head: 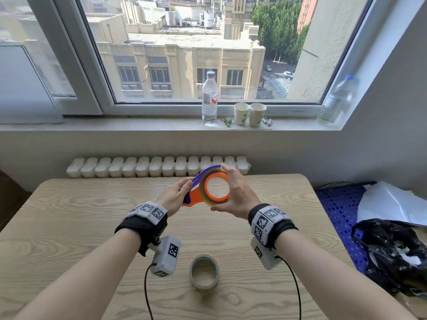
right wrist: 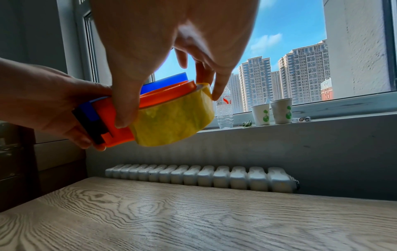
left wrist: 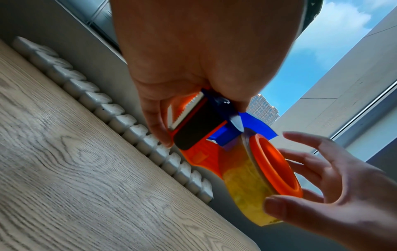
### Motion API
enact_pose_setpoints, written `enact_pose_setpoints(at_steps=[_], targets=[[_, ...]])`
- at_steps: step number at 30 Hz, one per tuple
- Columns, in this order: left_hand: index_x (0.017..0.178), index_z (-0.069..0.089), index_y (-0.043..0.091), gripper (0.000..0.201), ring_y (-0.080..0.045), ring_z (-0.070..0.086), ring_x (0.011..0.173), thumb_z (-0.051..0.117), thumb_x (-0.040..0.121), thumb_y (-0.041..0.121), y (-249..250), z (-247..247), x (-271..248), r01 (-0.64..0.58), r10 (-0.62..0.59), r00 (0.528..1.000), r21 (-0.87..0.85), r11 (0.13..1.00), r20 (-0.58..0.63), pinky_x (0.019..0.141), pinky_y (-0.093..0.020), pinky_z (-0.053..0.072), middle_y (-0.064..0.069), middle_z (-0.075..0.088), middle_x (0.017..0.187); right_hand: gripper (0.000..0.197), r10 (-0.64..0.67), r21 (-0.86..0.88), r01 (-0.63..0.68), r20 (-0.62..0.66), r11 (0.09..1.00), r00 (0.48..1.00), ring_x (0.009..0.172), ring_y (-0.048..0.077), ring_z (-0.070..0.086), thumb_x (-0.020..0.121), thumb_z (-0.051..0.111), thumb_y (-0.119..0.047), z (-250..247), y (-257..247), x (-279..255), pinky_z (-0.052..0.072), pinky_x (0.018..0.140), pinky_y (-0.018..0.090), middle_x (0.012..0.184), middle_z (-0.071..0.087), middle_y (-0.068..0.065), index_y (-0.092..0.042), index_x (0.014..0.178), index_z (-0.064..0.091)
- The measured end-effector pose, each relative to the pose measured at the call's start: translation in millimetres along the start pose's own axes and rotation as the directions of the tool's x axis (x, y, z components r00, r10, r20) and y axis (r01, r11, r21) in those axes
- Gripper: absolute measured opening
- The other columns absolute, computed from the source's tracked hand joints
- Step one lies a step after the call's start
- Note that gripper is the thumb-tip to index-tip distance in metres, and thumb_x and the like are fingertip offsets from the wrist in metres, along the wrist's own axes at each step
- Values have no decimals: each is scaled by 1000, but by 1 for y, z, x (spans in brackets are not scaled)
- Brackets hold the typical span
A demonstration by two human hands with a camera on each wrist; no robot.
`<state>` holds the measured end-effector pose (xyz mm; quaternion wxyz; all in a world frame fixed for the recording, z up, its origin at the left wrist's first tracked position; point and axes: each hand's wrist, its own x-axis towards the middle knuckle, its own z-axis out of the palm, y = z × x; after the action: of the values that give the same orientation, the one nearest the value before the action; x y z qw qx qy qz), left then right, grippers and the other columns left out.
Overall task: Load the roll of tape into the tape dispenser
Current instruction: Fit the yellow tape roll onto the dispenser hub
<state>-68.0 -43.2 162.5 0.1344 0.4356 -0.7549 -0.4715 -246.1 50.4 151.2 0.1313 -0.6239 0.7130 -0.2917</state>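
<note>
Both hands hold an orange and blue tape dispenser [head: 193,199] [left wrist: 199,132] [right wrist: 107,117] in the air above the wooden table [head: 69,215]. A yellowish roll of tape [head: 201,189] [left wrist: 242,186] [right wrist: 171,122] sits around its orange hub [head: 217,179]. My left hand [head: 178,192] [left wrist: 182,76] grips the cutter end with the serrated blade. My right hand [head: 234,192] [right wrist: 150,51] spans the roll, thumb on its near lower side, fingertips on the far rim. A second, pale roll of tape [head: 204,271] stands on the table near me.
A white radiator [head: 138,167] runs behind the table's far edge. On the windowsill stand a water bottle [head: 209,100], two paper cups [head: 249,114] and another bottle [head: 337,100]. A blue perforated crate [head: 335,204] and a black bag [head: 392,250] lie at the right.
</note>
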Motion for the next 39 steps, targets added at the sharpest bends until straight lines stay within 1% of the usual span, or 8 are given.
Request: enact_pose_setpoints(at_steps=[3,7,12,19,28,33,36,39], targets=[[127,50,23,35,-8,53,54,29,100,33,1,-1,-1,6,-6,1000,0,1000,-10,41,-7,38,3,56,71,121,53,42,-55,47,998,997,136,20,31,52,88,-37,1,0,1,31,114,38,146,31,8,-17,145,12],[122,54,20,37,-15,50,51,30,99,35,-2,-4,2,34,-34,999,49,998,4,49,-24,38,-1,54,63,110,123,102,-135,118,986,985,132,20,37,61,81,-45,-2,-3,1,33,110,34,143,35,8,-19,145,15],[123,54,21,38,-30,65,82,30,99,37,2,-8,-2,-28,5,995,234,972,101,85,-46,53,-15,68,91,64,179,-53,-172,172,984,969,118,26,51,84,62,-31,-10,-3,4,42,98,39,127,51,10,-27,140,30],[124,53,32,38,-23,63,80,33,95,46,6,-8,-7,-70,17,987,338,939,157,81,-37,49,-8,69,96,28,225,-129,-208,136,970,965,100,28,60,83,61,-25,-6,2,-2,48,87,39,106,68,8,-21,111,59],[109,61,14,34,-11,55,63,60,86,39,13,-7,-7,32,-37,998,-81,996,-50,58,-20,45,-5,63,82,24,293,-20,-292,82,956,953,98,28,60,86,59,-28,-6,4,-7,46,83,34,105,68,10,-16,107,61],[129,44,6,64,-24,64,93,75,75,21,9,-7,-10,65,-66,998,-258,964,6,88,-40,55,-21,64,114,25,330,43,-332,46,942,943,101,27,59,85,60,-27,-7,7,-8,44,86,34,107,68,10,-14,107,61],[142,30,4,91,-29,64,101,80,67,16,6,-2,-9,158,-144,988,-396,905,65,94,-39,52,-20,65,109,24,357,110,-355,8,928,934,97,27,60,84,61,-28,-5,5,-9,45,85,35,103,69,9,-15,105,61],[133,43,-3,75,-22,66,92,78,70,19,6,4,-10,227,-167,968,-361,905,189,98,-40,50,-16,68,103,24,399,239,-383,-18,892,917,93,25,62,81,63,-24,-3,1,-6,48,84,34,97,69,7,-16,104,63]])
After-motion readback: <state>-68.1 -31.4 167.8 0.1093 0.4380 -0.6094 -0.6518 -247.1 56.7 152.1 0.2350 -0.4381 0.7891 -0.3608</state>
